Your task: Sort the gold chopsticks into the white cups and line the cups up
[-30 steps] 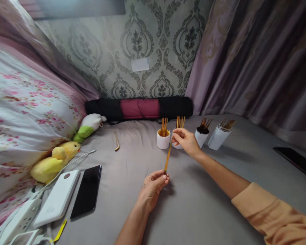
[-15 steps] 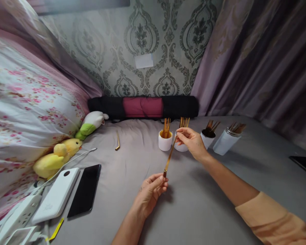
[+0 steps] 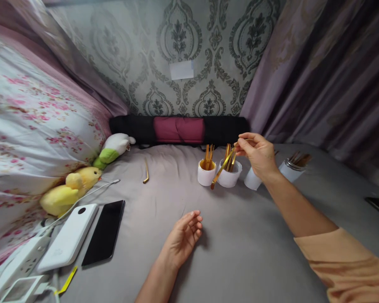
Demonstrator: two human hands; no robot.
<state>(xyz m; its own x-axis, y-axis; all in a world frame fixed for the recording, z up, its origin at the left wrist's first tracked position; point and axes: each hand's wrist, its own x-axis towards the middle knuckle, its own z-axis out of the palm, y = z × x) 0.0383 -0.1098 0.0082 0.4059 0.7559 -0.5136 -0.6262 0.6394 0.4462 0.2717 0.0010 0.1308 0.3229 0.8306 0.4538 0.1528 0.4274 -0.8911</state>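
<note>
My right hand pinches the top end of a gold metal straw and holds it slanted in front of a white cup filled with several gold straws. To its left stands another white cup with orange-gold straws. My left hand rests low over the grey sheet, fingers loosely apart and holding nothing. Behind my right hand, a third white cup and a tilted white container with dark straws are partly hidden.
A bent gold straw lies alone on the sheet. At the left are a black phone, a white power bank, a power strip, a yellow plush and a green-white plush. A black-maroon roll lies by the wall.
My left hand let go of the straw's lower end and sank, opening. My right hand lifted the straw up and to the right, over the cups.
</note>
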